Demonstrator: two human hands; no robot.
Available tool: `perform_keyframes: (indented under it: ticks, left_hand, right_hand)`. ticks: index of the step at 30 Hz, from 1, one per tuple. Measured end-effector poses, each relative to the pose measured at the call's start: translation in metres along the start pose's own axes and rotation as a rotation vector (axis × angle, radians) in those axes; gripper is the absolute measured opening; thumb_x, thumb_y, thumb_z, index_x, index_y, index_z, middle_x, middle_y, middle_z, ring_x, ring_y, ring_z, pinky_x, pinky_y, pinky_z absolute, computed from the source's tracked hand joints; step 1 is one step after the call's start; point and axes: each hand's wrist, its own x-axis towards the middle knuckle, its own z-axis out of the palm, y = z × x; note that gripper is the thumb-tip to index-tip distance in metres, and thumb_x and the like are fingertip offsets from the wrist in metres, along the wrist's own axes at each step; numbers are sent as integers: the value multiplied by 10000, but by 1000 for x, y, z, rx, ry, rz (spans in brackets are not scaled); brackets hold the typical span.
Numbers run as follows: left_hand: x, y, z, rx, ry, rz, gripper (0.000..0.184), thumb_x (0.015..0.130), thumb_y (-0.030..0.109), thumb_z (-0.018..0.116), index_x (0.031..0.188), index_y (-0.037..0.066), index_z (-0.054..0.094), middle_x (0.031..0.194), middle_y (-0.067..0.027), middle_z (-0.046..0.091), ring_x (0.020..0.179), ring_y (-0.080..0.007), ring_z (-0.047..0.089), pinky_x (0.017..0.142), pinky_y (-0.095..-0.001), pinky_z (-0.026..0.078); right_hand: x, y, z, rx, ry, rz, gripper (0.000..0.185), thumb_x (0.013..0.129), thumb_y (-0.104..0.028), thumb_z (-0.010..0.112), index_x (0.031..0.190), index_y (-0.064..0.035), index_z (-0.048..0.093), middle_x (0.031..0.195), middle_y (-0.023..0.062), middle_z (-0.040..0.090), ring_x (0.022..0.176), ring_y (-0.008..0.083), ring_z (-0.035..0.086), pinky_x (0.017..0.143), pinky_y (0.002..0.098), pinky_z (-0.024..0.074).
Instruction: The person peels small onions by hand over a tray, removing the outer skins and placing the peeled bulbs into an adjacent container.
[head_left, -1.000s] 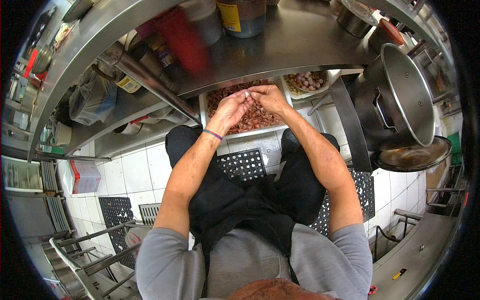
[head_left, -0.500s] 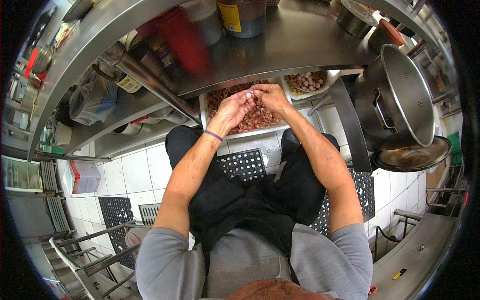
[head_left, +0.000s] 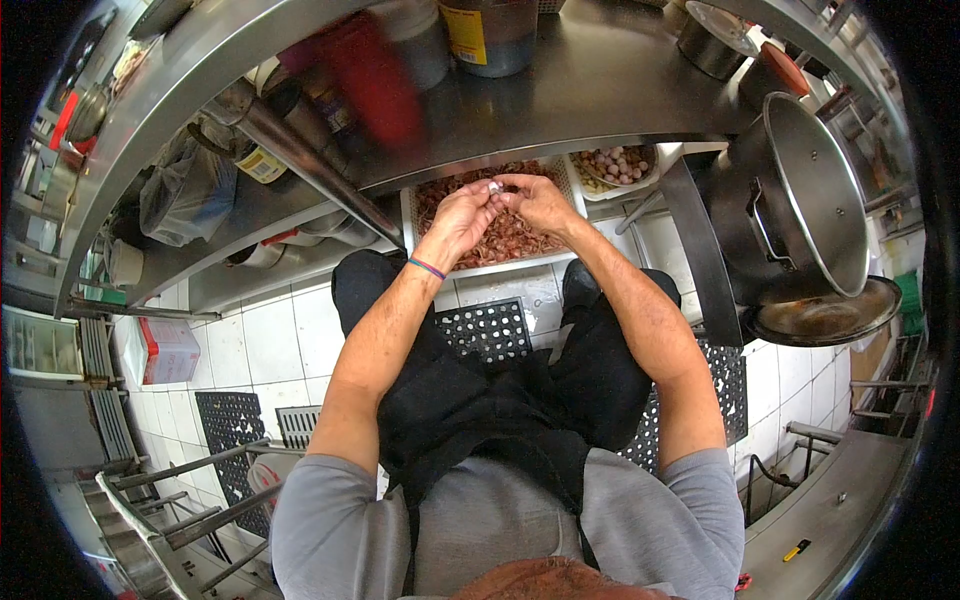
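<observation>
My left hand [head_left: 465,219] holds a small pale piece [head_left: 495,187], perhaps a peeled shallot, between thumb and fingertips. The fingers of my right hand [head_left: 542,203] are pinched together right beside it; what they grip is too small to make out. Both hands are above a white perforated crate [head_left: 500,266] full of reddish-brown shallots or small onions [head_left: 527,237]. To the crate's right, a second white container [head_left: 611,187] bears a bowl of pale purple and yellowish bulbs [head_left: 612,166].
A steel shelf [head_left: 600,85] with tubs runs just beyond my hands, with a slanted metal post [head_left: 300,155] at left. A large steel pot [head_left: 790,200] stands at right over a dark round pan [head_left: 830,312]. A red-and-white box [head_left: 165,350] sits on the tiles.
My fingers have shifted slightly around the pale piece, and my right hand has turned and closed in on my left. The camera view has moved a little.
</observation>
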Motion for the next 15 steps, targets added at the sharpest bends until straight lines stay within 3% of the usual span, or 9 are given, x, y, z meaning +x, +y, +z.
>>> perform_keyframes:
  ticks: [6, 9, 12, 15]
  left_hand:
    - [-1, 0, 4, 0, -11, -9, 168, 968, 17, 442, 1108, -67, 482, 1033, -142, 569, 896, -220, 593, 824, -307, 540]
    - [-4, 2, 7, 12, -23, -14, 165, 967, 15, 444, 1102, -65, 494, 1025, -135, 576, 894, -212, 593, 826, -303, 540]
    - [-7, 3, 12, 22, -47, -17, 176, 966, 14, 443, 1112, -67, 500, 1020, -131, 583, 892, -205, 594, 832, -298, 540]
    - [-7, 4, 12, 15, -66, -22, 189, 965, 14, 445, 1126, -69, 502, 1019, -129, 589, 888, -196, 596, 833, -292, 540]
  right_hand:
    - [3, 6, 1, -59, 93, -54, 288, 902, -124, 600, 1164, -8, 635, 996, 112, 684, 888, 149, 610, 803, 302, 489]
    - [1, 2, 1, 37, 104, -16, 253, 900, -117, 600, 1121, -9, 662, 986, 104, 688, 872, 145, 607, 792, 304, 490]
    - [2, -1, -1, 43, 116, -25, 239, 902, -122, 604, 1108, -22, 672, 910, 77, 689, 740, 113, 597, 666, 282, 497]
    - [-3, -12, -2, 170, 99, 95, 231, 912, -143, 607, 1108, -41, 673, 786, 26, 657, 539, 69, 513, 462, 248, 417]
